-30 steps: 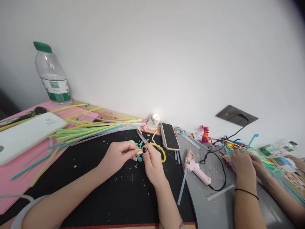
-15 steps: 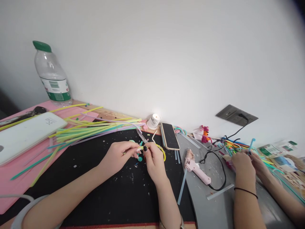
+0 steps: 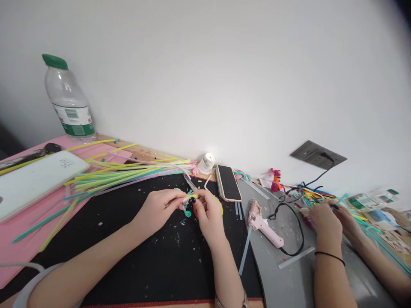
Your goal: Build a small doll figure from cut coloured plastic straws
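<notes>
Yellow craft stem (image 3: 192,196) is pinched in the fingertips of the left hand (image 3: 160,206) and right hand (image 3: 208,213), above the black mat (image 3: 150,269). On the grey surface (image 3: 285,286) right of the mat lies a pink glue gun (image 3: 267,231); at the mat's far right corner, a phone (image 3: 229,183); just beyond the mat's far edge, a white cup (image 3: 206,164).

Left fingers (image 3: 175,197) and right fingers (image 3: 201,208) on a yellow strip (image 3: 191,196), perhaps fuzzy, above the black mat (image 3: 150,265).

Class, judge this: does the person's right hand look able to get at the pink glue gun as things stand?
Probably yes: nothing tall appears to stand between the right hand and the pink glue gun, though that hand is pinching the yellow stem.
</notes>
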### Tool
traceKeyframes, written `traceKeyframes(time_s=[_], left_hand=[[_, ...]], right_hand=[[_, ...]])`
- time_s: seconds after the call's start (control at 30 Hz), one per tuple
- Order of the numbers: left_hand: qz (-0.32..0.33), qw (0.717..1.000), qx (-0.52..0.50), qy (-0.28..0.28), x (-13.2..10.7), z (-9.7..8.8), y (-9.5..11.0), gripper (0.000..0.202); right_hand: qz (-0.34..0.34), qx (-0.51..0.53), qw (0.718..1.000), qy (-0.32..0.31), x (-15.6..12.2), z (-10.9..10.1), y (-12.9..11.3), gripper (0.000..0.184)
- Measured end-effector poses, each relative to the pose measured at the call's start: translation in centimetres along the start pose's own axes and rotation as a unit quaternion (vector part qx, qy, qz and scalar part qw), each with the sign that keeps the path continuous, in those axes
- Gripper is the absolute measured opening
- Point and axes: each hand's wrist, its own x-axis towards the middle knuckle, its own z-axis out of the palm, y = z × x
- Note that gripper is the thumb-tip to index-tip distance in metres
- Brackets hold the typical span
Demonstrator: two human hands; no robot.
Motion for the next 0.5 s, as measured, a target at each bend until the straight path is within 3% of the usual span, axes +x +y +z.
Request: traceKeyframes(time_s=[0.17, 0.5], left_hand=[[0.020, 0.999, 0.047, -0.004, 0.18, -0.26, -0.35, 0.021], [0.034, 0.997, 0.068, -0.026, 0.34, -0.43, -0.24, 0.020]], right_hand=[[0.009, 0.004, 1.000, -0.002, 0.20, -0.22, 0.12, 0.018], [-0.039, -0.016, 0.999, -0.007, 0.32, -0.35, 0.24, 0.019]])
